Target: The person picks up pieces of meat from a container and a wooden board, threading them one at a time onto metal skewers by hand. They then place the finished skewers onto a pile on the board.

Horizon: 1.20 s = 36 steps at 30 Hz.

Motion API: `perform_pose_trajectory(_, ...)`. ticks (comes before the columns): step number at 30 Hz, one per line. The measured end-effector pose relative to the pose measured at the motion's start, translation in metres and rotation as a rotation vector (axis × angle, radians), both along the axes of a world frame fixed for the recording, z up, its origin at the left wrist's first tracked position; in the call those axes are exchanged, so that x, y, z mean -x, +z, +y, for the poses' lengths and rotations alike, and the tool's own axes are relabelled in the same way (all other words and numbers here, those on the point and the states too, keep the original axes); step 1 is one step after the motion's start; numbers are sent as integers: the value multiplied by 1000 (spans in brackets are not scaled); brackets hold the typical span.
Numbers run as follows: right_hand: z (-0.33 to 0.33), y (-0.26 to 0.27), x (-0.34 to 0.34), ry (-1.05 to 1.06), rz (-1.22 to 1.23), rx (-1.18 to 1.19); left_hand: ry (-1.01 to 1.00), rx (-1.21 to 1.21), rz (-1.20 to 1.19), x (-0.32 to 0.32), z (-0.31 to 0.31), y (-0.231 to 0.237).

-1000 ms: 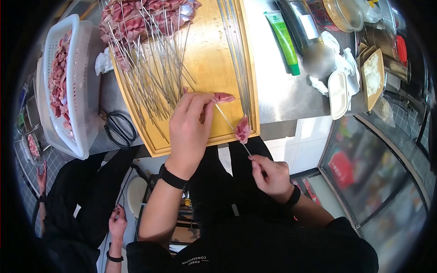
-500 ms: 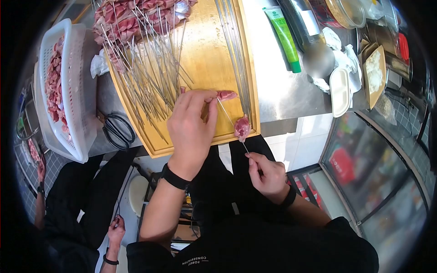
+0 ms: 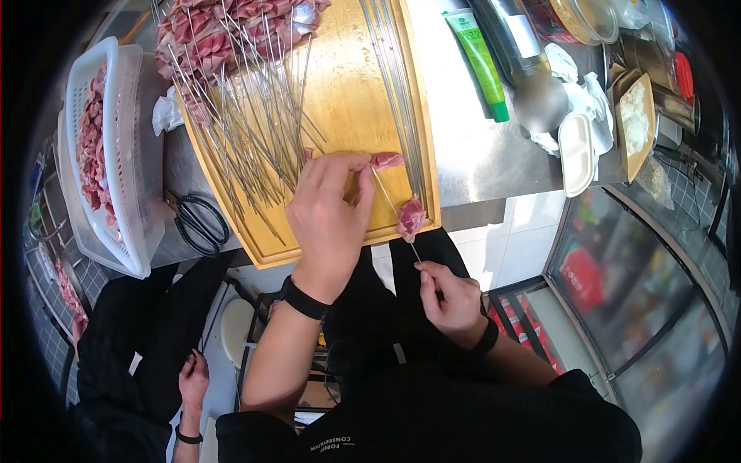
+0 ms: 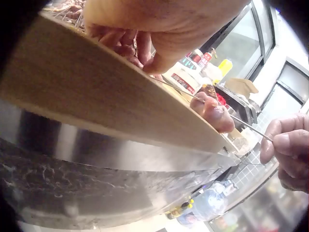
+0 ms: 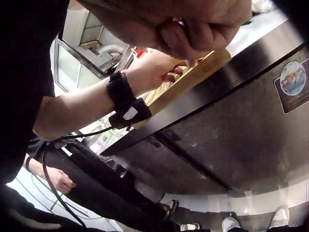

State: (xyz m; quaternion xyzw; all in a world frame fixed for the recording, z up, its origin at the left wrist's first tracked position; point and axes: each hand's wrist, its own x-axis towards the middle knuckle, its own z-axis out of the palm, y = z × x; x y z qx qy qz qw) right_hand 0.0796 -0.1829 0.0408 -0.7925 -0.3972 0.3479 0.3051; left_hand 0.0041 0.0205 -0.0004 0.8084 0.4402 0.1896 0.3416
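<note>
My left hand (image 3: 328,216) is over the near edge of the wooden board, its thumb and fingertips pinching a strip of raw meat (image 3: 387,160) at the upper end of a thin metal skewer (image 3: 384,189). Lower on that skewer sits a chunk of raw meat (image 3: 411,217), threaded through. My right hand (image 3: 454,305) grips the skewer's lower end between thumb and curled fingers, in front of the board. In the left wrist view the skewer runs slanting from the left hand (image 4: 164,29) through the meat chunk (image 4: 212,114) to the right hand (image 4: 292,150).
On the wooden board (image 3: 351,92) lie a meat pile (image 3: 224,38) and many metal skewers. A white basket of meat (image 3: 93,154) and black-handled scissors (image 3: 199,224) are at left. A green tube (image 3: 480,65) and a white tray (image 3: 576,158) lie right. Another person's hand (image 3: 193,378) is lower left.
Both hands keep their grip, with the skewer nearly still. The meat strip at the left fingertips sits slightly further right. The view has shifted a little, and the other person's hands have moved.
</note>
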Motion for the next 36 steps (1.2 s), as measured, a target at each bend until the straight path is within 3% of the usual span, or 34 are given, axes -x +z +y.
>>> perform_pose_trajectory(14,4,-16,16,-85,-26,-84,28,-91,-23,-2,-4,-8)
perform_pose_trajectory(22,28,-19,5,-33,-103,-98,-21,-153,-15,-3,1,-4)
perform_pose_trajectory(28,45,-21,-4,-23,-96,-94,-9,-47,-69,-1,-5,3)
perform_pose_trajectory(30,50,-19,-8,-32,-99,-126,29,152,-65,0,-5,15)
perform_pose_trajectory(33,53,-11,-16,-58,-9,-146,85,212,-146,6,-1,28)
perform_pose_trajectory(36,56,-3,-23,-208,-18,-163,218,308,-176,19,3,42)
